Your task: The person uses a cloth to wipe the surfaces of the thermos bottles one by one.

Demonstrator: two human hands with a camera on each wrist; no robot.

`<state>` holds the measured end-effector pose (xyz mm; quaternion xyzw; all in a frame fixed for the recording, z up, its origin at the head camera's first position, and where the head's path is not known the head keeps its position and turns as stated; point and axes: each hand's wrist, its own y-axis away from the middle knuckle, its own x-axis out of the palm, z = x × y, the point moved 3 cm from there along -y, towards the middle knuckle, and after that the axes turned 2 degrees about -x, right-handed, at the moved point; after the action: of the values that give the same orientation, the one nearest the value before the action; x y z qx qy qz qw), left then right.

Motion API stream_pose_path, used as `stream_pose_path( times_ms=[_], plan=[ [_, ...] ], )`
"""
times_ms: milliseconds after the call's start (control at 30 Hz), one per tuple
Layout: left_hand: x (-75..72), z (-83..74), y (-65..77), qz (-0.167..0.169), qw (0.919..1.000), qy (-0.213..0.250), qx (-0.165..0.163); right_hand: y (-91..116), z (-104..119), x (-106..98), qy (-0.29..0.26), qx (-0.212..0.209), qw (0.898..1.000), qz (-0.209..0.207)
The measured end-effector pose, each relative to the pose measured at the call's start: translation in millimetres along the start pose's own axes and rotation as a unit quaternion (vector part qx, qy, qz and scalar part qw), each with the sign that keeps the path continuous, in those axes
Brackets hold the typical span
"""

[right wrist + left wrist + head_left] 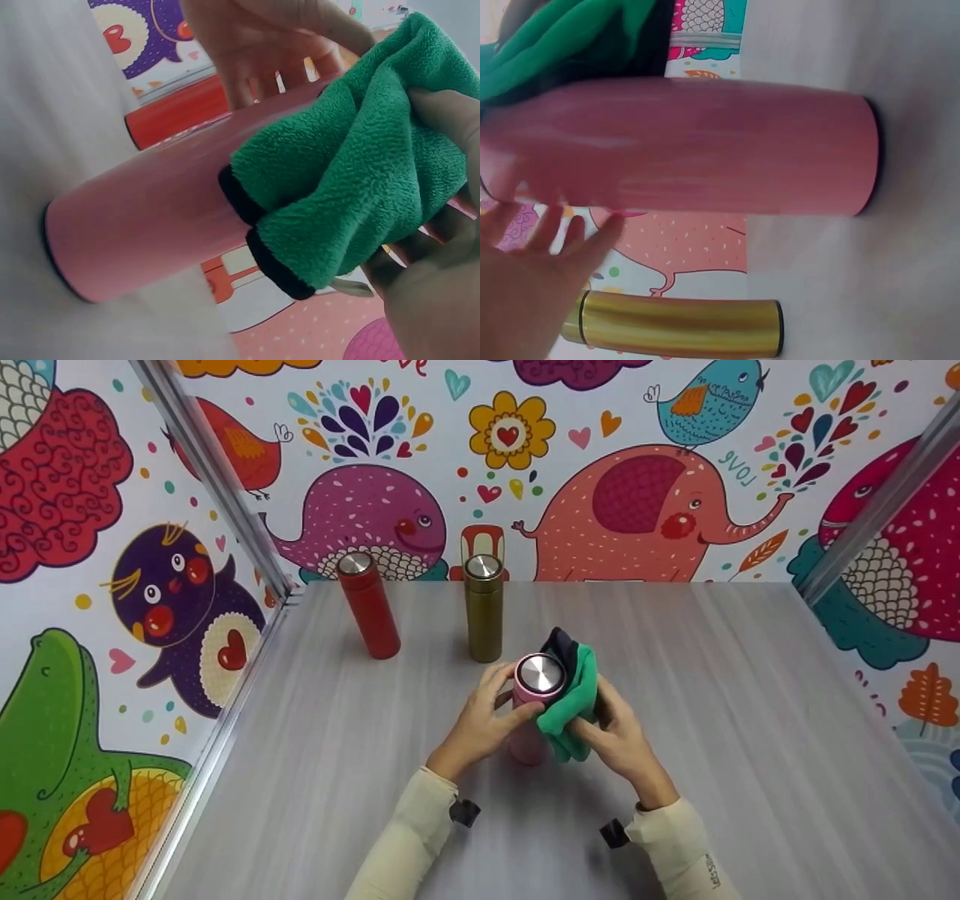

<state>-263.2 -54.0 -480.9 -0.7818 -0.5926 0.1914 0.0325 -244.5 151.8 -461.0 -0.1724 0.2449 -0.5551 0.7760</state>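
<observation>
A pink thermos bottle (pixel 529 744) with a shiny silver lid top (pixel 541 673) stands nearly upright between the hands. My left hand (pixel 484 724) grips it near the top, thumb at the front and fingers round the far left side. In my right hand (pixel 621 735) is a bunched green cloth (pixel 367 157) with black edging, held between thumb and fingers and laid against the bottle's right side. The dark base of the pink bottle (pixel 780 150) shows in the left wrist view; whether it touches the table I cannot tell.
Behind the hands, a red thermos (pixel 375 619) and a gold thermos (pixel 484 619) stand on the grey table (pixel 315 780). Printed cartoon panels (pixel 637 510) with metal frame posts (pixel 217 480) border the table at the back and sides.
</observation>
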Motion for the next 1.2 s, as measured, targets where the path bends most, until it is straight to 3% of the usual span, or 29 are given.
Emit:
stream_pose_path(
  times_ms=[133, 333, 600, 700, 867, 1033, 1200],
  plan=[
    [-1.0, 0.4, 1.1, 0.001, 0.9999, -0.008, 0.014, 12.5, -31.6, -0.5, 0.003, 0.041, 0.999, 0.006],
    [2.7, 1.1, 5.1, 0.019, 0.9998, 0.0, 0.009, 32.6, -63.9, 5.6, 0.002, 0.112, 0.994, 0.016],
    [8.2, 5.1, 1.9, -0.01, 0.9998, 0.012, 0.007, 51.8, -94.3, 10.1, 0.002, 0.191, 0.981, 0.035],
    [10.3, 7.2, 1.4, -0.015, 0.9997, 0.016, 0.012, 54.4, -96.5, 7.1, 0.012, 0.194, 0.98, 0.026],
    [13.0, 9.2, 1.7, -0.017, 0.9996, 0.016, 0.015, 48.9, -89.3, 1.4, -0.031, 0.168, 0.985, 0.001],
    [13.1, 10.1, 2.9, -0.018, 0.9994, 0.015, 0.025, 32.7, -67.4, -1.8, -0.071, 0.134, 0.988, -0.003],
    [11.2, 11.9, 2.7, -0.011, 0.9995, 0.007, 0.029, 8.5, -39.3, -8.9, -0.064, 0.067, 0.996, 0.001]
  ],
)
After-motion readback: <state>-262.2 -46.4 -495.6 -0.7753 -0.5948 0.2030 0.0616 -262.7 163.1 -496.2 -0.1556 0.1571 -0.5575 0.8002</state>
